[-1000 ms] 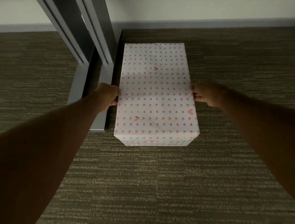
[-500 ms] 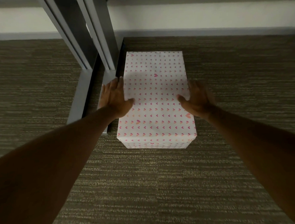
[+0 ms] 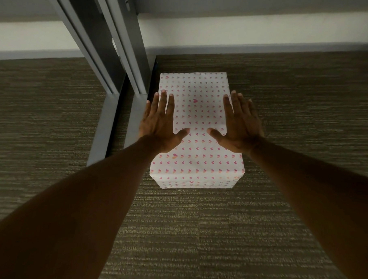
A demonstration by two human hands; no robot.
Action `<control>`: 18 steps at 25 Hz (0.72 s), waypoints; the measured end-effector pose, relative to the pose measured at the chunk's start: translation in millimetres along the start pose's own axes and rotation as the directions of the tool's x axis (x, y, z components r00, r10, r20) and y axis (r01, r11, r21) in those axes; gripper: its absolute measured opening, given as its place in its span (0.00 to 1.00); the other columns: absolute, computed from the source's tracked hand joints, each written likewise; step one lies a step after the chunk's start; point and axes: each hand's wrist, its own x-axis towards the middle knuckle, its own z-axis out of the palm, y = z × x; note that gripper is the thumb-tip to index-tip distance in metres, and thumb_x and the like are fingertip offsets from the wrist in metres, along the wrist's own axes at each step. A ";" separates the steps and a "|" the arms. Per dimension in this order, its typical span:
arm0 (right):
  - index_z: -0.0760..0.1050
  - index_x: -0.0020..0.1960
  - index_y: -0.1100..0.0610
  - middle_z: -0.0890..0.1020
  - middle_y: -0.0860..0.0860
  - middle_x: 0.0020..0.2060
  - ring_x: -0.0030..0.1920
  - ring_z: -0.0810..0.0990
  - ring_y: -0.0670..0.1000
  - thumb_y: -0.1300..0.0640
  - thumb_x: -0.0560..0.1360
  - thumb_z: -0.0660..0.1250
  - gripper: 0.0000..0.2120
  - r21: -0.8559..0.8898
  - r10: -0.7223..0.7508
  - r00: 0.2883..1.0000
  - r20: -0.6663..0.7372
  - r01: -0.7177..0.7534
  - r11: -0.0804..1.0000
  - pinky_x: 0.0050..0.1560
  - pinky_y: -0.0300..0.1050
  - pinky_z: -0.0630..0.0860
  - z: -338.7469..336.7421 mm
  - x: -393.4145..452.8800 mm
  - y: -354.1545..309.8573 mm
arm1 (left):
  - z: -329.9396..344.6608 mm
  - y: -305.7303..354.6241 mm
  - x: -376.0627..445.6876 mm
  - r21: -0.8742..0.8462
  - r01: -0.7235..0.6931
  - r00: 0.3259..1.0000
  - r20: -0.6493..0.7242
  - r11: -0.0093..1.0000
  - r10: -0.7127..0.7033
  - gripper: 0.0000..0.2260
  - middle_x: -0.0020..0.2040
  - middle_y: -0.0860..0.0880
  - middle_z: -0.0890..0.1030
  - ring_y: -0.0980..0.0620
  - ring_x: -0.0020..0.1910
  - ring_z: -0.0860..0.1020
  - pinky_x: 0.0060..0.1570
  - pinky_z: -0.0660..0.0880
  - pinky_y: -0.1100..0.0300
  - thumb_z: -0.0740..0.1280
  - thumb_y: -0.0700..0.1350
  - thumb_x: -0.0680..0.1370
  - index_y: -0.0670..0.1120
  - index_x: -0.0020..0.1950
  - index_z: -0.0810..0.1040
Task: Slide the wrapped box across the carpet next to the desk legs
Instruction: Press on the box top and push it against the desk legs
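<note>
The head view looks down at a wrapped box (image 3: 196,130), white paper printed with small pink and orange hearts, lying flat on a striped brown carpet (image 3: 204,233). Its long left side runs just beside the grey desk legs (image 3: 133,57), close along the nearer foot bar (image 3: 133,120); whether the paper touches the metal cannot be told, since a dark gap of shadow sits between them. The far end of the box stops short of the pale wall (image 3: 237,29) and its grey baseboard.

Both arms reach forward over the box. The left hand (image 3: 160,127) is spread flat, fingers straight and apart, over the left edge of the top face, gripping nothing. The right hand (image 3: 239,126) mirrors it over the right edge, equally splayed and empty. Whether the palms press on the paper or hover just above it is not clear from this angle.

By the look of it, the slide is at or near its end: the box already sits alongside the legs. The next move, if any, calls for a light push with flat palms to square the box against the foot bar, keeping the pressure low so the paper does not crease or tear on the carpet.
</note>
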 end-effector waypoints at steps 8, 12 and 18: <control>0.41 0.80 0.60 0.45 0.62 0.80 0.80 0.43 0.61 0.26 0.73 0.50 0.51 -0.007 -0.025 0.999 -0.041 0.025 1.000 0.78 0.58 0.43 -0.6 6.0 -4.9 | -1.4 1.5 5.7 0.012 -0.006 1.000 -0.028 1.000 0.006 0.45 0.80 0.43 0.36 0.44 0.79 0.36 0.77 0.38 0.48 0.54 0.70 0.75 0.47 0.80 0.37; 0.41 0.80 0.60 0.45 0.61 0.80 0.80 0.43 0.61 0.26 0.73 0.51 0.51 0.012 -0.021 0.998 -0.051 0.021 1.000 0.78 0.58 0.43 -0.3 7.6 -4.4 | 0.8 3.3 9.1 0.006 -0.008 0.999 -0.035 1.000 0.008 0.45 0.80 0.43 0.36 0.44 0.79 0.36 0.78 0.40 0.46 0.54 0.70 0.75 0.47 0.80 0.36; 0.41 0.80 0.60 0.46 0.62 0.80 0.80 0.44 0.61 0.26 0.73 0.51 0.51 0.016 -0.011 0.999 -0.045 0.012 1.000 0.78 0.58 0.44 2.1 7.3 0.4 | 7.8 2.8 11.8 -0.035 -0.007 1.000 -0.024 0.999 0.006 0.46 0.81 0.43 0.37 0.44 0.79 0.36 0.78 0.42 0.46 0.55 0.70 0.75 0.46 0.79 0.36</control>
